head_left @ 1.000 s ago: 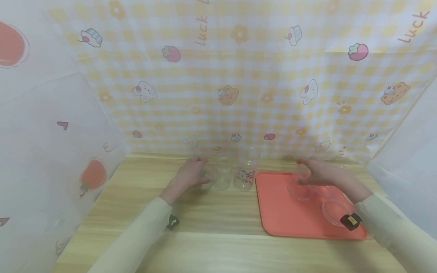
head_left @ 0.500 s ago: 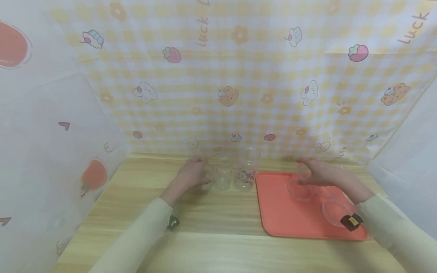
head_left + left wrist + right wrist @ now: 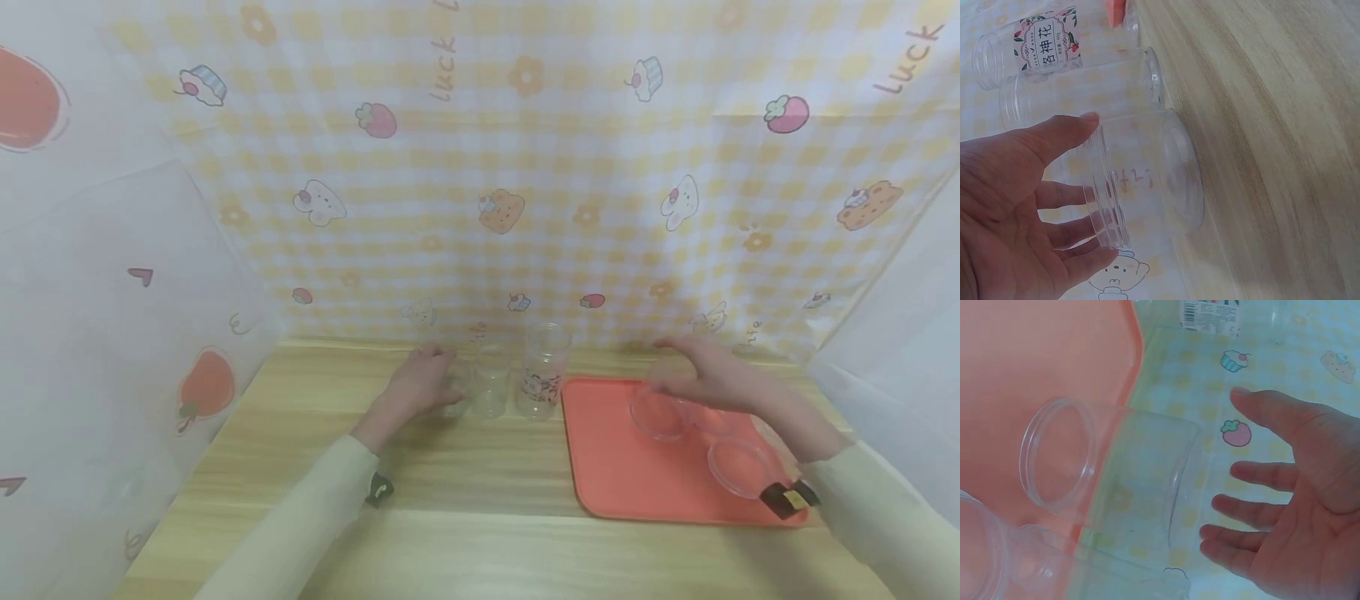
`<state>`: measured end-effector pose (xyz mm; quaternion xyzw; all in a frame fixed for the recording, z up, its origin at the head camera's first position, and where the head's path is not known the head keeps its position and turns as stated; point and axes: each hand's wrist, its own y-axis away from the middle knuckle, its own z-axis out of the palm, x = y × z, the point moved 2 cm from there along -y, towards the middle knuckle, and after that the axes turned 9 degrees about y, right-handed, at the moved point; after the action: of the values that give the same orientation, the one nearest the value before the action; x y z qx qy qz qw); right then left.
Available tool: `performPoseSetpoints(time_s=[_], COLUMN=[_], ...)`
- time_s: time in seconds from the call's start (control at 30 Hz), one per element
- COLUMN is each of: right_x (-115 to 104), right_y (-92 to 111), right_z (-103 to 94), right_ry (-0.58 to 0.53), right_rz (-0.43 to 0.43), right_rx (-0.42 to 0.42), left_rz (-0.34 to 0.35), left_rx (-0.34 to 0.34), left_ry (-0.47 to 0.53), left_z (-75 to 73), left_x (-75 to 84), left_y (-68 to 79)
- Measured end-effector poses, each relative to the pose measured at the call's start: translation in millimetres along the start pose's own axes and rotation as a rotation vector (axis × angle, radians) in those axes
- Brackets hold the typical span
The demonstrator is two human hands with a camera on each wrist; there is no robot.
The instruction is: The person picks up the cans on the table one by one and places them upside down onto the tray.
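Note:
My left hand (image 3: 420, 382) holds a short clear jar (image 3: 1147, 178) by its threaded neck, thumb on one side and fingers on the other. The jar stands on the wooden table. Close beside it are another clear jar (image 3: 491, 387) and a taller clear jar with a printed label (image 3: 542, 385). My right hand (image 3: 716, 379) hovers over the red tray (image 3: 622, 483), fingers spread and apart from everything. Below its fingertips in the right wrist view, a clear jar (image 3: 1122, 465) stands on the tray; more clear containers (image 3: 1041, 569) are next to it.
A round clear container (image 3: 738, 467) sits near the tray's front right, partly behind the right wrist's black camera strap (image 3: 787, 500). A checked cloth (image 3: 525, 167) hangs along the table's back edge. White sheets (image 3: 97, 333) hang at both sides.
My right hand has moved slightly right and its thumb and fingers have spread wider, away from the jar on the tray. The left hand stays on its jar.

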<state>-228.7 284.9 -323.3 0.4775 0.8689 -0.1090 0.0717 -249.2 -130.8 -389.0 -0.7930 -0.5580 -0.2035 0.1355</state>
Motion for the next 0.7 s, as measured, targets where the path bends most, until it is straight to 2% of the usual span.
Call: performPoseSetpoints(time_s=[0.37,0.7], right_x=[-5.3,-9.7], right_y=[20.9,42.2], right_z=[-12.2,-17.5], right_ry=[-0.106,-0.165], right_rz=[-0.002,0.038], right_rx=[0.176,0.238], left_rz=[0.0,-0.007], left_rx=[0.011,0.009], left_ry=[0.005,-0.002], left_z=[-0.6,1.5], left_x=[0.5,-0.9], left_y=[1.2,-0.8])
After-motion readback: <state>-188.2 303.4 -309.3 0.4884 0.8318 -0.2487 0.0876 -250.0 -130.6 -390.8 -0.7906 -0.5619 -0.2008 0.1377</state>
